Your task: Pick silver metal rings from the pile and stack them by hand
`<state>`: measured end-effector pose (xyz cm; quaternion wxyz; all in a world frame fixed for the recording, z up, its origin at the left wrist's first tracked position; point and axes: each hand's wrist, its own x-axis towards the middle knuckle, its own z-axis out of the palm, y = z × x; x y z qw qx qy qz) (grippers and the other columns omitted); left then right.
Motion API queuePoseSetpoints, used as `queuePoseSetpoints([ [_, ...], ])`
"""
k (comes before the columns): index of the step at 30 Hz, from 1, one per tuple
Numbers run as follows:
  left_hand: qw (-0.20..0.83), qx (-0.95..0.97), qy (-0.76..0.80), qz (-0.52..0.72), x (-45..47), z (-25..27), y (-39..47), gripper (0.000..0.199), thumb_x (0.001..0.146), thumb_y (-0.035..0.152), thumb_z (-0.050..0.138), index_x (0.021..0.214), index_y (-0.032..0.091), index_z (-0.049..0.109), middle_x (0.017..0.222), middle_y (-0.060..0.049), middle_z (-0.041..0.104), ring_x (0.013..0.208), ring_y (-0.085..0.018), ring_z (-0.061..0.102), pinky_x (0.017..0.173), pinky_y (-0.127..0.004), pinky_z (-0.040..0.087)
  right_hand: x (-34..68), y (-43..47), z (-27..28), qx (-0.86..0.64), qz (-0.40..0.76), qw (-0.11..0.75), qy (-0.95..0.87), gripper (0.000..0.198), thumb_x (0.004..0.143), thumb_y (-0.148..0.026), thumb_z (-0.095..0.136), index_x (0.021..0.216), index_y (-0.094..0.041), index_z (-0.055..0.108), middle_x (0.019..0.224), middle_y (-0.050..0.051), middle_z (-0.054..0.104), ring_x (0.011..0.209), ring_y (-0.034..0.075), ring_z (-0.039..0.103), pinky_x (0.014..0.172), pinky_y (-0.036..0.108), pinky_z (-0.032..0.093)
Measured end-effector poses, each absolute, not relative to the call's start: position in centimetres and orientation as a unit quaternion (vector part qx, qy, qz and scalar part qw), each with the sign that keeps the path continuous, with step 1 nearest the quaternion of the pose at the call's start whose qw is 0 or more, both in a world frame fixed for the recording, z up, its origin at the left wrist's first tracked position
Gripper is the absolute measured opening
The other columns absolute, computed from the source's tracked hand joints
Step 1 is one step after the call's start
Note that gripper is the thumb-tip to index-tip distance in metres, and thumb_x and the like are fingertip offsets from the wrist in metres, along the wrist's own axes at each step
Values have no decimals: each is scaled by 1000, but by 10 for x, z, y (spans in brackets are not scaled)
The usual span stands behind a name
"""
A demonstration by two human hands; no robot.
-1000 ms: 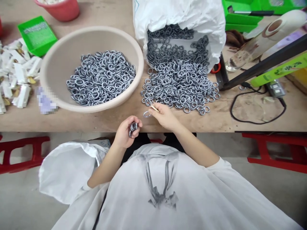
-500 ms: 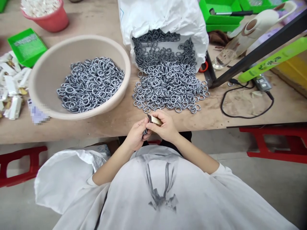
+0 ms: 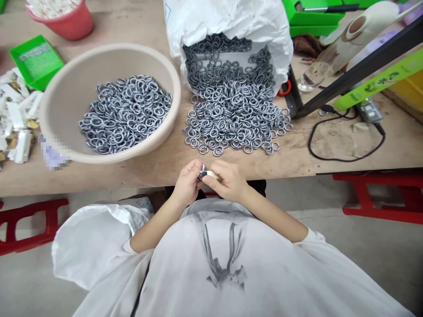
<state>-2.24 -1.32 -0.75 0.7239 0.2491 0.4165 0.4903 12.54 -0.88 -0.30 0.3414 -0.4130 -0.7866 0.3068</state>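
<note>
At the table's front edge my left hand point(image 3: 186, 184) is closed round grey rings, one ring point(image 3: 203, 167) showing upright at the fingertips. My right hand point(image 3: 232, 179) is closed on a short tool with a pale handle and dark tip point(image 3: 212, 174); its exact kind is unclear. The dark tip meets the rings between my hands, and fingers hide part of both. Just beyond lies a heap of grey rings point(image 3: 231, 114), spilling from a white sack point(image 3: 228, 20). Left of it stands a beige basin point(image 3: 66, 83) holding many more such rings.
A green tray point(image 3: 38, 61), a pink bucket point(image 3: 74, 22) and white pieces point(image 3: 16, 116) are at the left. To the right are a dark metal bar point(image 3: 350, 70), a bottle point(image 3: 320, 70) and a looped black cable point(image 3: 330, 158). Red stools point(image 3: 360, 193) stand below the table.
My right hand has tilted the tool, so its dark tip sits lower, against the rings. A ring now shows above my left fingertips. The view has shifted slightly.
</note>
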Motion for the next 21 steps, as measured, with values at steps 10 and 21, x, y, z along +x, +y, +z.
queuePoseSetpoints([
  [10,766,297,347,453,-36,-2,-24,50,80,54,71,61,15,47,57,4,39,42,-3,30,39,-17,19,126,32,-18,-540,267,253,-757,40,99,-48,45,72,-20,55,71,1,56,70,16,53,63,28,31],
  [21,710,211,420,524,-65,-11,-17,41,72,40,80,68,17,46,59,3,57,37,-3,38,35,-15,22,102,55,-21,-598,120,65,-790,23,98,-34,50,107,-19,65,111,12,65,89,25,64,64,32,36],
])
